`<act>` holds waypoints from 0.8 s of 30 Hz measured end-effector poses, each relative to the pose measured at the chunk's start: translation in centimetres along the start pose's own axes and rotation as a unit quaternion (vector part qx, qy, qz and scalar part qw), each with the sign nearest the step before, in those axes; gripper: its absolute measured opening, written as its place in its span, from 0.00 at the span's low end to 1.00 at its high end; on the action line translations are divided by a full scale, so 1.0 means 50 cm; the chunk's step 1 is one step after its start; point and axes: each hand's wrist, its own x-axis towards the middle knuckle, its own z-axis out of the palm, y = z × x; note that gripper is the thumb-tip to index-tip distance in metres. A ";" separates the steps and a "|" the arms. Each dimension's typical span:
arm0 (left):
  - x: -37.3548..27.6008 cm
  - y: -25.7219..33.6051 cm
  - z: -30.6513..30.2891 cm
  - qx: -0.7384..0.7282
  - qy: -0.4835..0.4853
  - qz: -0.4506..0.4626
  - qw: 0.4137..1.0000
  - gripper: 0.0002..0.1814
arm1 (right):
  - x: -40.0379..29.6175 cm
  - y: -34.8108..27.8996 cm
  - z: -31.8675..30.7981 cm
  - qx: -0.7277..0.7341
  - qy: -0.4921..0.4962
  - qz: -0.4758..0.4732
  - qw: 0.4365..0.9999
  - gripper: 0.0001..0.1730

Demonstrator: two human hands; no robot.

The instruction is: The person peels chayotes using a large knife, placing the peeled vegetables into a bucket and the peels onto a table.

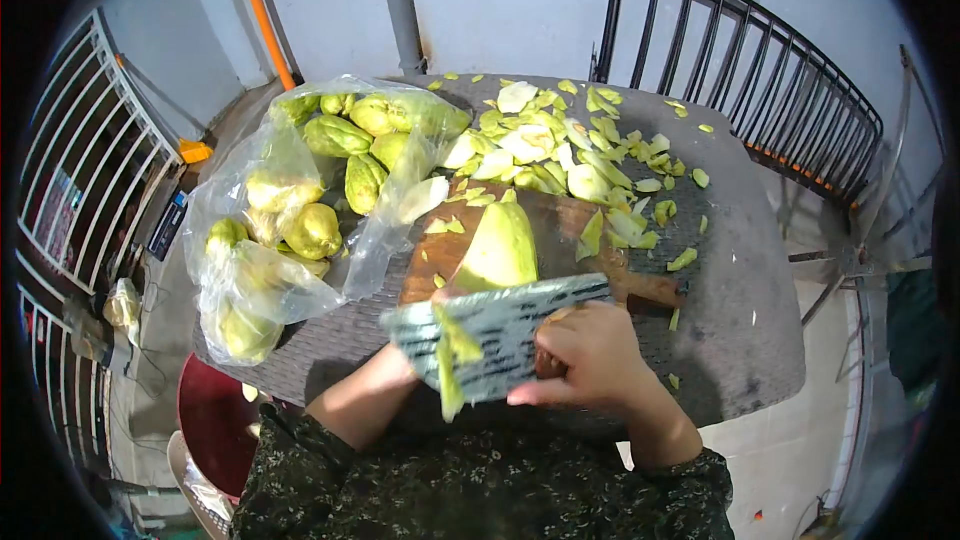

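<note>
My right hand (596, 352) grips the wooden handle of a broad-bladed cleaver (502, 337). The blade lies across the view, wet and streaked, with green strips of peel (450, 367) stuck to its face. Behind it, a pale peeled chayote (501, 244) points away from me over a wooden cutting board (435, 255). My left hand (403, 361) holds the chayote's near end; the blade hides most of that hand. Peel scraps (446, 226) lie on the board.
A clear plastic bag (375, 262) of several whole chayotes (337, 136) sits left on the grey table (750, 345). Beyond the board is a heap of peelings (540, 142). A dark red tub (214, 420) stands below the table's left edge; a black metal rack (720, 30) leans at the wall.
</note>
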 end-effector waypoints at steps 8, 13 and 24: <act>0.034 -0.018 -0.036 -0.085 0.028 0.065 0.994 0.37 | 0.014 0.095 0.010 -0.046 0.034 0.144 0.988 0.31; 0.040 -0.014 -0.048 -0.120 0.005 0.031 0.992 0.35 | 0.014 0.073 0.002 -0.045 0.007 0.169 0.984 0.33; 0.039 0.004 -0.039 -0.096 0.051 0.037 0.993 0.37 | 0.019 0.099 -0.010 -0.095 -0.017 0.266 0.959 0.34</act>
